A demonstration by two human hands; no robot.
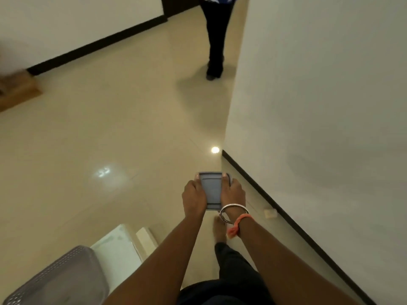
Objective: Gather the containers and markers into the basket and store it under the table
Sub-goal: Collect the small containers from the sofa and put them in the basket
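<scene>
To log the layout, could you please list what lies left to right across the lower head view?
grey basket → white plastic object → left hand → grey container → right hand → small white block

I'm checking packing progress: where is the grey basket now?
Head view, bottom-left corner: the grey basket sits beside a white object, left of the left forearm, apart from the held container.

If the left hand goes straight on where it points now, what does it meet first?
The left hand grips the grey container; carried onward, the line seems to reach the wall corner, though depth is unclear.
</scene>
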